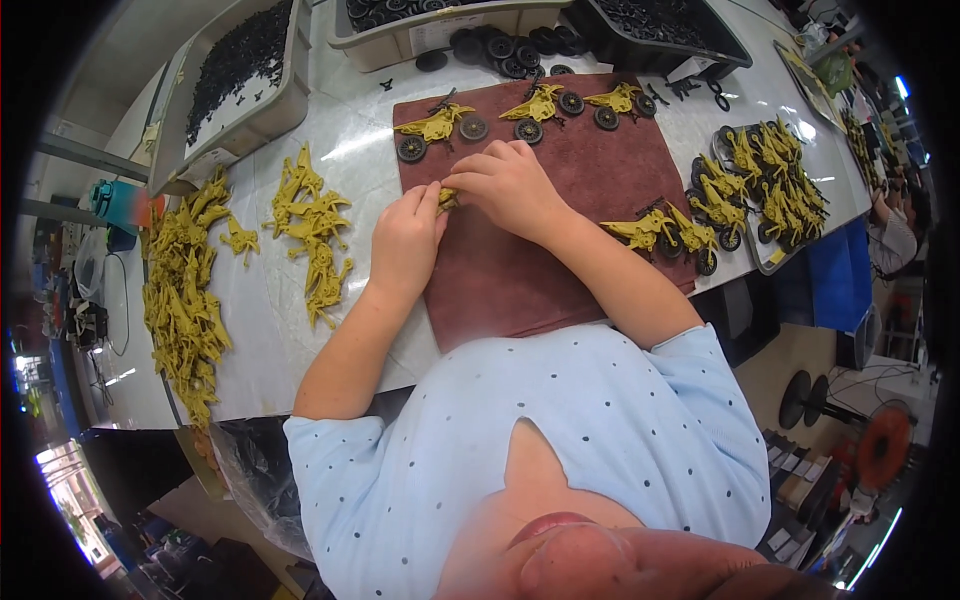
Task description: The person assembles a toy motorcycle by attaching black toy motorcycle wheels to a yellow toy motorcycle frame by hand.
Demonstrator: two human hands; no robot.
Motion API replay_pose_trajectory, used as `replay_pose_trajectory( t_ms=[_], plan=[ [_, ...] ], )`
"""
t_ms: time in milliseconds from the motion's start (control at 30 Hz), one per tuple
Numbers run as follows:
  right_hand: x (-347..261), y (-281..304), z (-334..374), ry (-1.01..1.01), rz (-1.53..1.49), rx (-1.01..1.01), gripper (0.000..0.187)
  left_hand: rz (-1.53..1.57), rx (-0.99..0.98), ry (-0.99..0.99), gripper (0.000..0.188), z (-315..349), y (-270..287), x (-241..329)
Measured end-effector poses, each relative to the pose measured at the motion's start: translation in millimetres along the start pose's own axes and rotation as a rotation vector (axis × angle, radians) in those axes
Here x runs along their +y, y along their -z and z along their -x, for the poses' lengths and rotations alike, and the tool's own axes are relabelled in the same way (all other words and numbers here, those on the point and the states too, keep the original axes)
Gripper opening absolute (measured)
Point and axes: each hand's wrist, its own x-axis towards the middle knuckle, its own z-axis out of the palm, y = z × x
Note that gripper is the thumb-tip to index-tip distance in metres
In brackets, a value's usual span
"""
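Over the maroon cloth (530, 285), my left hand (404, 245) and my right hand (510, 190) meet with their fingertips pinched round a small yellow plastic toy motorcycle body (447, 199). My fingers cover most of it. Just beyond my hands lies a yellow toy motorcycle (435, 124) with black wheels. Two more, a middle one (540, 104) and a right-hand one (612, 101), sit along the cloth's far edge. Wheeled toy motorcycles (645, 229) also lie beyond my right forearm, at the cloth's right edge.
Yellow bodies form a large heap (185, 290) at the far left and a smaller row (318, 235) nearer the cloth. A grey bin (285, 115) holds small black parts. Loose black wheels (505, 50) lie before another bin (400, 47). A tray (770, 262) at right carries assembled motorcycles.
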Motion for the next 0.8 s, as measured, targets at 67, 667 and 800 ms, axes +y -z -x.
replay_pose_trajectory(
  t_ms=[67, 667, 800],
  plan=[
    [-2.0, 3.8, -0.9, 0.017, 0.004, 0.029, 0.026, 0.067, 0.029, 0.001, 0.035, -2.5, 1.5, -0.2],
    [-14.2, 19.2, -4.5, 0.078, 0.016, 0.000, 0.022, 0.257, 0.132, -0.055, 0.020, -8.3, 9.6, -2.9],
    [-17.7, 33.7, -5.3, -0.267, -0.615, 0.111, 0.043, 0.482, 0.158, 0.144, 0.021, -7.0, 17.8, 2.6]
  ],
)
